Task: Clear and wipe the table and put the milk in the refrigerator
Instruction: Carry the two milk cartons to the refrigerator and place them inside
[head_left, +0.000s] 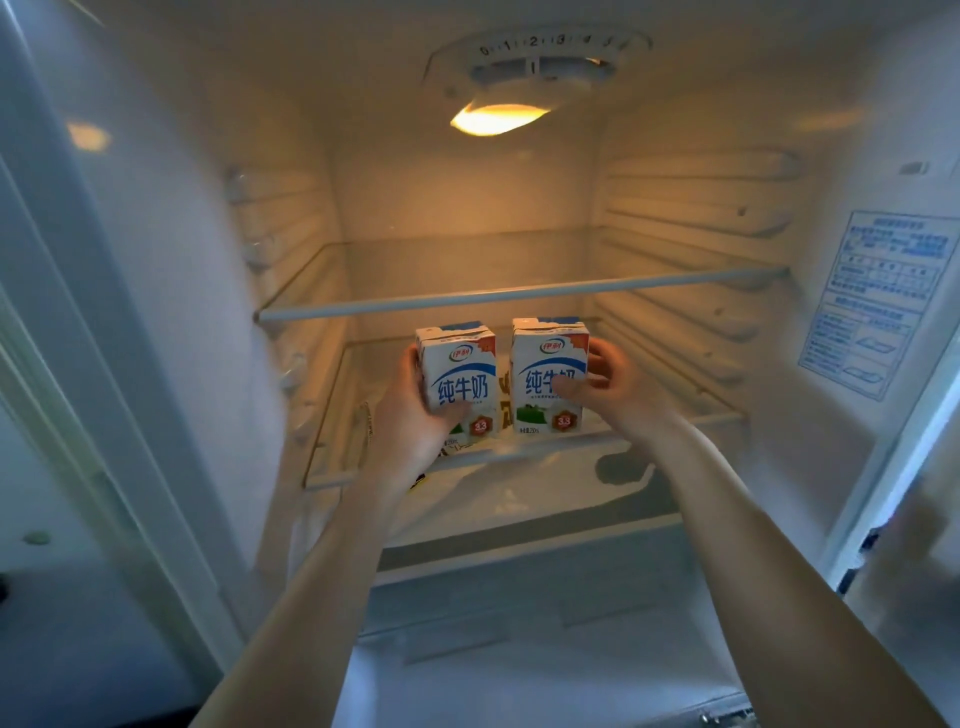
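Gripping one milk carton per hand inside the fridge (467, 208), at its lower glass shelf (670, 418): my left hand (415, 415) curls round the left carton (457, 369), right hand (597, 379) round the right carton (545, 364). Milk step nearly done, I think; table not in view.

Left hand (415, 410) grips left carton (457, 364), right hand (608, 379) right carton (545, 353) (milk).

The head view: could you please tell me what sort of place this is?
Inside an open household refrigerator: glass shelf, lit lamp under a numbered dial, left carton of milk in the left hand, right carton in the right hand.
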